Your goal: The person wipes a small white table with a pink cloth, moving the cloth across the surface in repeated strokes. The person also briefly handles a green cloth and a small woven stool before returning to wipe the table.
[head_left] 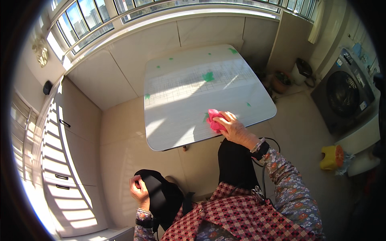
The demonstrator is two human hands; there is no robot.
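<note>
My right hand [234, 127] is closed around a crumpled pink cloth [215, 121], pressed on the near edge of a pale, wood-grained table [173, 122]. Part of a green leaf-shaped mark shows beside the cloth. A larger green leaf mark [208, 76] lies farther back on the tabletop, with several smaller ones scattered around it. Off the table, my left hand [140, 192] rests against my left knee with its fingers curled in. Whether anything is inside those fingers is hidden.
Grey-white cabinets [78, 132] line the left side. At the right stand a dark washing machine [343, 92], a potted plant [282, 81] and a yellow container [330, 157]. A black cable [263, 176] hangs beside my right leg. Sunlight streaks the tabletop below a railed window.
</note>
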